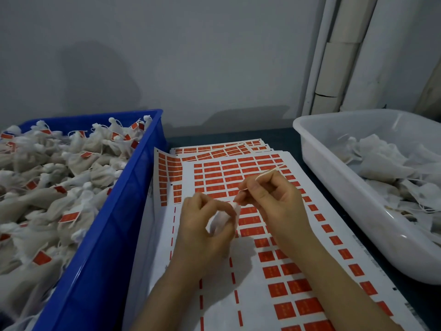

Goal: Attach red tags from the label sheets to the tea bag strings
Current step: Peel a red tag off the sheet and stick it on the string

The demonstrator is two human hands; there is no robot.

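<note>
My left hand (202, 225) curls round a white tea bag (220, 219) above the label sheets. From the bag a white string (267, 173) runs up and to the right. My right hand (269, 199) pinches that string between thumb and fingers, its free end sticking out past them. The top label sheet (238, 278) lies flat under both hands, with rows of red tags (250, 220) and bare white strips where tags are gone. More sheets fan out behind it.
A blue crate (114, 225) on the left is heaped with white tea bags carrying red tags. A white tub (334, 187) on the right holds loose tea bags without tags. A grey wall stands behind, with white pipes at the right.
</note>
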